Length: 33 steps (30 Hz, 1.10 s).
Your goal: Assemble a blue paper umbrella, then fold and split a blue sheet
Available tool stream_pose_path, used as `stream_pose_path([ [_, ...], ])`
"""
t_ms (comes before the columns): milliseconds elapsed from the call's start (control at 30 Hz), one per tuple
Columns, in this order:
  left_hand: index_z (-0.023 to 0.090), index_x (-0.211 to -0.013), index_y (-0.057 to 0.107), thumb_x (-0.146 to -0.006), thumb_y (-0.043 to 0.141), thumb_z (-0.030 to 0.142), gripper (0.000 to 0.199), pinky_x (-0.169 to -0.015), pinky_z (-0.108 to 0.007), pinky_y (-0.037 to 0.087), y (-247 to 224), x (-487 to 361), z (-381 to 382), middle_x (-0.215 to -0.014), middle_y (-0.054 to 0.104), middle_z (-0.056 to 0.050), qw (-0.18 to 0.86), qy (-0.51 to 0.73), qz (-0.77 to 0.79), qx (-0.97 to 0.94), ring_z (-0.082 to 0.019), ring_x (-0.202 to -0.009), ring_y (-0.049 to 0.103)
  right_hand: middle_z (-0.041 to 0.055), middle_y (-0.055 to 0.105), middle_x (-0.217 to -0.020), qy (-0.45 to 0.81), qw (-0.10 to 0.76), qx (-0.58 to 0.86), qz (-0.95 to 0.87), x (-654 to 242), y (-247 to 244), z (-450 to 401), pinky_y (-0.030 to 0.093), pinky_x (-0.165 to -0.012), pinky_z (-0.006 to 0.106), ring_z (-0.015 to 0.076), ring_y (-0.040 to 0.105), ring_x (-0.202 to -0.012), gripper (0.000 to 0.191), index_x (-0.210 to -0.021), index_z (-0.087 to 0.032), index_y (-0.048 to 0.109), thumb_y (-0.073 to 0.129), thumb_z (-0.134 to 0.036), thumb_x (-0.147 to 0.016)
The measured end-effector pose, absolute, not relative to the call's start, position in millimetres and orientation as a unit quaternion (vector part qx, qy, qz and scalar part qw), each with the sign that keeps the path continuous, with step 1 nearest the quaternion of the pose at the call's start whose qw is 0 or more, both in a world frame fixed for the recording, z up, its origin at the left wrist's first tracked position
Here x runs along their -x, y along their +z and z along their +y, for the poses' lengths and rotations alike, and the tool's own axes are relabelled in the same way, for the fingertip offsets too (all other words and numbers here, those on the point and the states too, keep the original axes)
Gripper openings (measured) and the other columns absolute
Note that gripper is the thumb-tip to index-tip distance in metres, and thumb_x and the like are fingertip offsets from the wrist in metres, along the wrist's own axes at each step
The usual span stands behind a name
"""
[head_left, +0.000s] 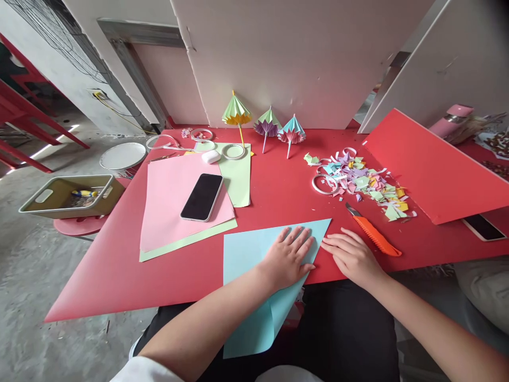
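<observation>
The light blue paper sheet (244,260) lies directly under the left hand (288,254), its upper part flat on the red worktop (178,281) and its near part hanging past the front edge, curling at the lower right. The left hand is open and grasps nothing, palm down with fingers spread across the sheet's right part, the thumb reaching its slanting right edge. The right hand (356,255) is unclenched just right of the sheet, fingers extended close together and pointing at that edge near the top corner; whether the fingertips touch the paper cannot be told. Further right of the sheet is an orange utility knife (376,233) with its blade showing, and beyond it, to the sheet's upper right, a heap of coloured paper scraps (360,178). Left of and behind the sheet, a smartphone (202,197) rests on pink paper (163,207). Well behind the sheet stand three pleated paper umbrellas (270,124), near the pale wall panel (294,58).
</observation>
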<state>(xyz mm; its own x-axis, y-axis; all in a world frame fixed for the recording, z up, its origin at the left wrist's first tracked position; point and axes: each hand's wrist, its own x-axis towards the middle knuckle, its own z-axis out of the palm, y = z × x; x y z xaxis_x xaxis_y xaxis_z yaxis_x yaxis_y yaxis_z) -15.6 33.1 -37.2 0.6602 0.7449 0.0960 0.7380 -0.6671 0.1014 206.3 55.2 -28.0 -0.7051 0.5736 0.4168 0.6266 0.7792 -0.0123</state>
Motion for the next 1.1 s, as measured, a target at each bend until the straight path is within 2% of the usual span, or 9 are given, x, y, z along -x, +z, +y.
stream_pose_path([
  [400, 0.013, -0.139, 0.029, -0.093, 0.019, 0.05, 0.059, -0.107, -0.044, 0.02, -39.6, 16.3, 33.2, -0.146, 0.026, -0.009, 0.015, 0.077, 0.402, -0.912, -0.027, -0.134, 0.023, 0.0045, 0.069, -0.098, -0.161, 0.162, 0.391, -0.891, -221.5, -30.7, 93.4, 0.04, -0.092, 0.037, 0.0199, 0.059, -0.094, 0.028, -0.096, -0.017, 0.068, 0.047, -0.007, -0.08],
  [633, 0.013, -0.138, 0.03, -0.093, 0.021, 0.05, 0.059, -0.107, -0.044, 0.02, -39.8, 16.2, 33.7, -0.145, 0.027, -0.01, 0.002, 0.076, 0.401, -0.913, -0.027, -0.133, 0.024, 0.004, 0.069, -0.096, -0.159, 0.163, 0.414, -0.881, -224.2, -34.0, 103.7, 0.041, -0.088, 0.036, 0.0206, 0.057, -0.096, 0.027, -0.092, -0.018, 0.068, 0.046, -0.008, -0.08],
  [833, 0.013, -0.138, 0.03, -0.093, 0.021, 0.05, 0.059, -0.107, -0.044, 0.021, -38.4, 16.8, 33.8, -0.145, 0.027, -0.01, 0.013, 0.076, 0.402, -0.913, -0.027, -0.133, 0.025, 0.0048, 0.068, -0.098, -0.148, 0.187, 0.45, -0.861, -218.4, -40.7, 105.2, 0.042, -0.082, 0.038, 0.0225, 0.055, -0.096, 0.025, -0.091, -0.018, 0.067, 0.046, -0.009, -0.08],
  [933, 0.013, -0.138, 0.031, -0.093, 0.022, 0.049, 0.059, -0.107, -0.045, 0.021, -38.9, 16.6, 34.1, -0.145, 0.027, -0.011, 0.009, 0.082, 0.4, -0.913, -0.027, -0.133, 0.024, 0.0066, 0.066, -0.101, -0.143, 0.189, 0.482, -0.843, -216.3, -38.5, 104.6, 0.043, -0.078, 0.041, 0.0252, 0.054, -0.095, 0.028, -0.097, -0.018, 0.066, 0.047, -0.01, -0.079],
  [1100, 0.014, -0.139, 0.03, -0.093, 0.02, 0.049, 0.059, -0.107, -0.045, 0.02, -37.0, 16.5, 34.2, -0.145, 0.027, -0.01, 0.018, 0.073, 0.397, -0.915, -0.027, -0.134, 0.024, 0.006, 0.067, -0.099, -0.069, 0.28, 0.52, -0.804, -208.5, -29.1, 99.3, 0.045, -0.087, 0.038, 0.0218, 0.056, -0.093, 0.033, -0.109, -0.018, 0.061, 0.042, -0.011, -0.083],
])
